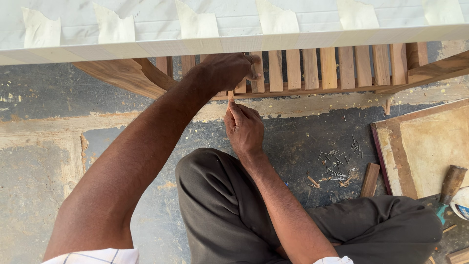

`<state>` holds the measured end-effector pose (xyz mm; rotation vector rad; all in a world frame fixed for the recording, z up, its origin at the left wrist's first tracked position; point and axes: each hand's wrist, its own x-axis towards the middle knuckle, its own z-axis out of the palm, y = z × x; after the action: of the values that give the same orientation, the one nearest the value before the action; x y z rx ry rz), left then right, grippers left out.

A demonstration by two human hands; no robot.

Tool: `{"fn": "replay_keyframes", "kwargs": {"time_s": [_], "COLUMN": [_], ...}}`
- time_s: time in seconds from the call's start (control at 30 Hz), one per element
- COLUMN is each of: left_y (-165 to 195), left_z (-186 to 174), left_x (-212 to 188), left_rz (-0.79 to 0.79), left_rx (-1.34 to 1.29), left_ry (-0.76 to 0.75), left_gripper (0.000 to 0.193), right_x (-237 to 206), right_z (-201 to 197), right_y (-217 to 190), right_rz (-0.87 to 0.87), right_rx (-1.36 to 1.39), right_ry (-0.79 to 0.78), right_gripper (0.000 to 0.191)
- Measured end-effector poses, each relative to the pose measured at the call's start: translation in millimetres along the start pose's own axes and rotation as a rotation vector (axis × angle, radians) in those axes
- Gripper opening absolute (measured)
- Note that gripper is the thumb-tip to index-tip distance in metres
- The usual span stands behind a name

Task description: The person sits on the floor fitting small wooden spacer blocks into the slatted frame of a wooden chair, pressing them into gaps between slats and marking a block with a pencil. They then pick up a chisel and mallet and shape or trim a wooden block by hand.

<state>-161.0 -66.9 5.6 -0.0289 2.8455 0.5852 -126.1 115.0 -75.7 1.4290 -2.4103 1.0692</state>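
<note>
Slats (312, 68) gripped by left hand (229, 68), right hand (243, 128) pinching a small nail; loose nails (337, 164) beside the knee.

Floor: worn grey concrete (44, 166), patched and paint-flecked. Far side: white tiled surface (244, 19) with masking tape strips (113, 25). Right: flat wooden board (430, 146), scattered small nails (337, 164), daylight.

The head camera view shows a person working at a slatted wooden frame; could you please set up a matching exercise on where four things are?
Things:
1. left hand
2. right hand
3. loose nails
4. wooden-handled tool

Places:
A. scattered on the floor
B. at the right edge, by the board
C. gripping the wooden slats
D. just below the frame's rail, fingertips pinched

Pairs: 1-C, 2-D, 3-A, 4-B
</note>
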Motion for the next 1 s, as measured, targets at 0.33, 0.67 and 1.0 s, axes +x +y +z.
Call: {"fn": "replay_keyframes", "kwargs": {"time_s": [0.33, 0.67, 1.0], "left_y": [-2.9, -5.2, -2.9], "left_z": [3.8, -1.6, 1.8], "left_x": [3.9, 9.6, 13.3], "left_rz": [0.073, 0.062, 0.046], "left_rx": [0.143, 0.059, 0.073], "left_ry": [-0.029, -0.158, -0.153], "left_gripper": [0.041, 0.067, 0.046], "right_x": [7.4, 9.4, 6.7], "right_z": [5.3, -12.0, -28.9], "right_y": [-5.3, 3.7, 15.3], "right_rz": [0.112, 0.119, 0.162], "right_rx": [-0.069, 0.011, 0.025], "right_ry": [-0.043, -0.026, 0.009], "right_gripper": [0.013, 0.018, 0.021]}}
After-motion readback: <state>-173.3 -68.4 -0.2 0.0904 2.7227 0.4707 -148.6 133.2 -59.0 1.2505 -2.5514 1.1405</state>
